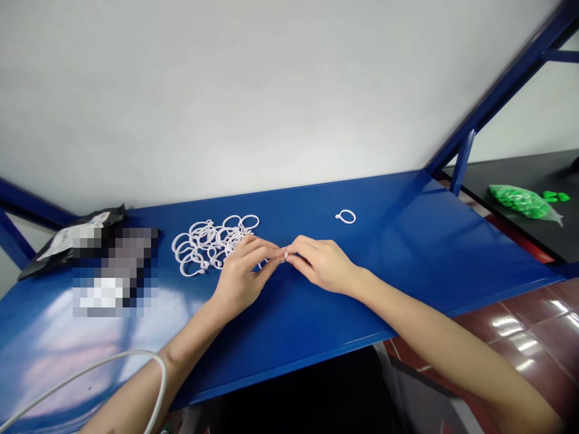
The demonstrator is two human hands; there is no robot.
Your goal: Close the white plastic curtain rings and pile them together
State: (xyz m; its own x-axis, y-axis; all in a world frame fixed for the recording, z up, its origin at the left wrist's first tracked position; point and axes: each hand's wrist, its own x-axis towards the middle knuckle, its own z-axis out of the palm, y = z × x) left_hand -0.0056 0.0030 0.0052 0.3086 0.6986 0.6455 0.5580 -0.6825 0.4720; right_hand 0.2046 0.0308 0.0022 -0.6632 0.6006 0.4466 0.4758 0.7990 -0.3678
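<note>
My left hand (242, 268) and my right hand (323, 263) meet over the middle of the blue table. Both pinch a white plastic curtain ring (286, 255) between thumb and fingers. Only its small end piece and a bit of the loop show; fingers cover the rest. Just left of and behind my left hand lies a loose pile of similar white rings (220, 236), several of them overlapping. A single white ring (354, 217) with a small knob lies apart, behind my right hand.
The blue table (312, 319) ends at a white wall. At its left lie a black plastic package (63, 241) and a blurred-out dark object (129, 253). A white cable (161, 374) crosses my left forearm. Farther right, a bag of green pieces (520, 202) rests on a black surface.
</note>
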